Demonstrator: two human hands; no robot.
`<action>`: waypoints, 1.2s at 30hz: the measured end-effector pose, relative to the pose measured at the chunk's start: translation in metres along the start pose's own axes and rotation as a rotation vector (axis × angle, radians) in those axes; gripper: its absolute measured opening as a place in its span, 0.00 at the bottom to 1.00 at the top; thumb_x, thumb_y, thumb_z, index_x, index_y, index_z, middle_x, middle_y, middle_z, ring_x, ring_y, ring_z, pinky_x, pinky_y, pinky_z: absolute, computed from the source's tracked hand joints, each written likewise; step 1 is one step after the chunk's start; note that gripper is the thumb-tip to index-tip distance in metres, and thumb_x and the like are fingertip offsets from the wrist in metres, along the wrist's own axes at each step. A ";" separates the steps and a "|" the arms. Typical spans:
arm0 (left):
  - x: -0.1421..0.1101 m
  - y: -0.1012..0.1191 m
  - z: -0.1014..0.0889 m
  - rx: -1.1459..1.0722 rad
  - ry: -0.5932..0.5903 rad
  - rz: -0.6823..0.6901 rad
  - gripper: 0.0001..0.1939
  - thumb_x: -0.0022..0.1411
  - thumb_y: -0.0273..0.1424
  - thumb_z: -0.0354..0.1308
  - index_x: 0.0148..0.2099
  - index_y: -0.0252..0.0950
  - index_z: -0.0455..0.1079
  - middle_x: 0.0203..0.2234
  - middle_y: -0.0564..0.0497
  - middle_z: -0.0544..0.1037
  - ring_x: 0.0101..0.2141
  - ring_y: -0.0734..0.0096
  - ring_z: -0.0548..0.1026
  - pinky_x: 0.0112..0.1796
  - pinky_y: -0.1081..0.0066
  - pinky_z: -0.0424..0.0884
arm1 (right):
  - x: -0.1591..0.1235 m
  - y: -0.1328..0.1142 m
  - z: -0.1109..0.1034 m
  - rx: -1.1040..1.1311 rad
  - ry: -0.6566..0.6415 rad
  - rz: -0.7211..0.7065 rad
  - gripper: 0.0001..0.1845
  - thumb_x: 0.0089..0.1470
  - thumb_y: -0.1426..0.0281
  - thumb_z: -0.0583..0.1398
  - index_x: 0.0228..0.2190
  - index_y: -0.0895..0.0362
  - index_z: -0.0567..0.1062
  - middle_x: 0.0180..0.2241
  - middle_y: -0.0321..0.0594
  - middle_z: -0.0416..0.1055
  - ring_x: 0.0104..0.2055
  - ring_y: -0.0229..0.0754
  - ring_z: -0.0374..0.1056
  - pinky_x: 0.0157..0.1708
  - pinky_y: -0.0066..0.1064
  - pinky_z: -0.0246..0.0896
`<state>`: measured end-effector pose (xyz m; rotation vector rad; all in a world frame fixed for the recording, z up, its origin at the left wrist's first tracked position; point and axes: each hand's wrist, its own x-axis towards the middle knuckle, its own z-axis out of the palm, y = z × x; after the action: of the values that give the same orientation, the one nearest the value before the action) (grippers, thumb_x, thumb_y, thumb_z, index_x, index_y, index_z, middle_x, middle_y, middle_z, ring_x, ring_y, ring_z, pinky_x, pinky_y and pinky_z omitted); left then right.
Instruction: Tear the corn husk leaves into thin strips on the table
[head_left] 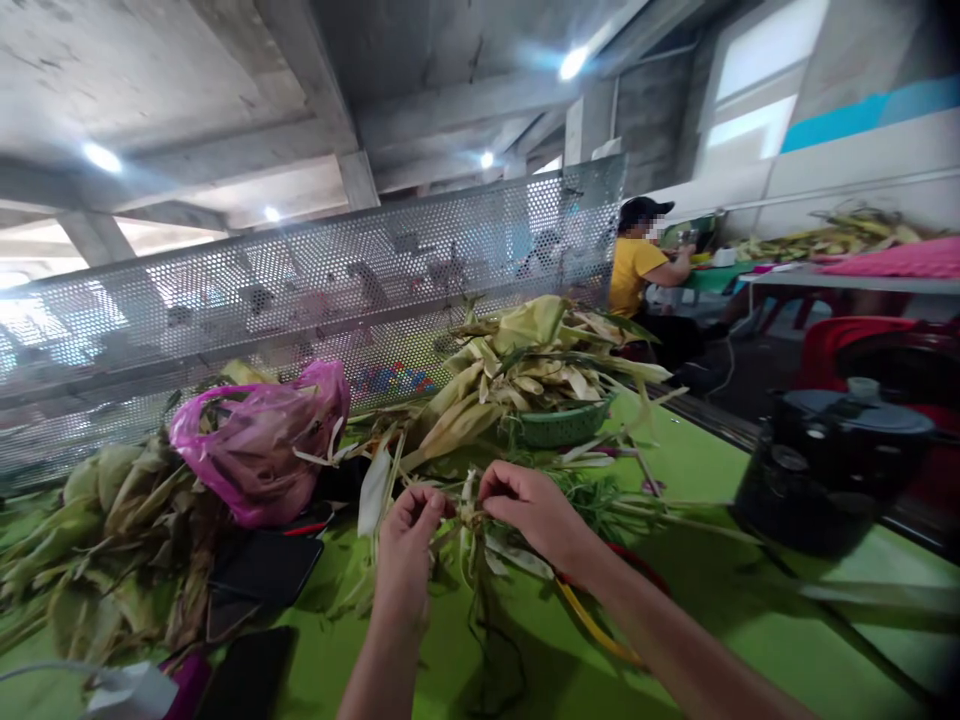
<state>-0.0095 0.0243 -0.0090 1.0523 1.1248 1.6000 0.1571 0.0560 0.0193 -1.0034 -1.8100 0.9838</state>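
Observation:
In the middle of the head view, a small tied bundle of corn husk (469, 515) stands between my two hands, with thin strips hanging below it. My left hand (411, 530) pinches at its left side, thumb against the curled fingers. From the right, my right hand (529, 505) pinches at the bundle with thumb and forefinger. Exactly which strand each hand grips is too small to tell. Just behind lie loose pale husk strips and some green sprigs (592, 500). Under my right forearm is a yellow-and-red loop (600, 630), partly hidden.
A green basket (562, 425) heaped with corn husks (517, 365) stands behind. At left are a pink plastic bag (262, 440), more husks (112, 540) and dark phones (266, 565). A black pot-like container (832, 470) stands right. A perforated metal panel (300, 310) borders the table; a person (641, 260) sits beyond.

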 end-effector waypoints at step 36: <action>0.002 -0.003 0.007 0.289 -0.184 0.129 0.11 0.51 0.36 0.64 0.31 0.33 0.70 0.24 0.51 0.74 0.27 0.72 0.69 0.31 0.72 0.64 | -0.009 -0.010 0.013 -0.702 0.065 -0.463 0.05 0.56 0.76 0.57 0.32 0.57 0.72 0.35 0.42 0.71 0.39 0.44 0.66 0.40 0.34 0.54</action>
<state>-0.0028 0.0280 -0.0099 1.4564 1.2047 1.4300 0.1454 0.0412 0.0212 -0.9196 -2.2434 0.0175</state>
